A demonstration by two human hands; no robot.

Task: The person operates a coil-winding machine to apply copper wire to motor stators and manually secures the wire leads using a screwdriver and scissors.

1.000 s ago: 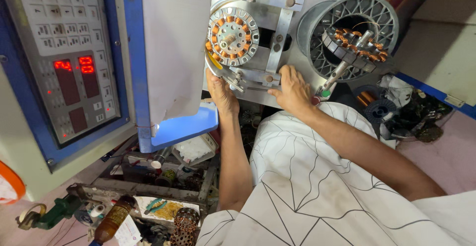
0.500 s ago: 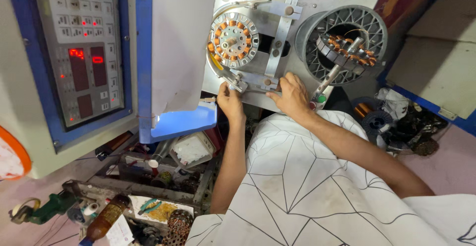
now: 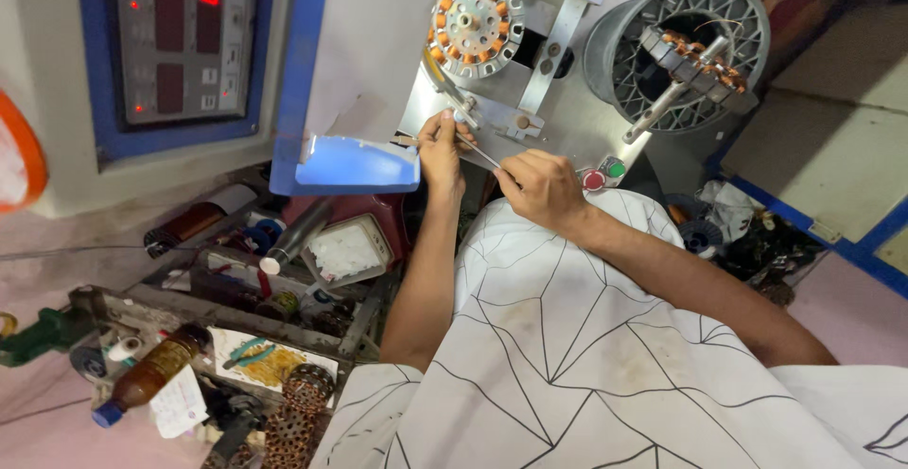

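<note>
Head view shows our left hand pinching a thin wire at 6 o'clock under the round stator; our right hand grips its other end. We think too much pull could snap it.
</note>
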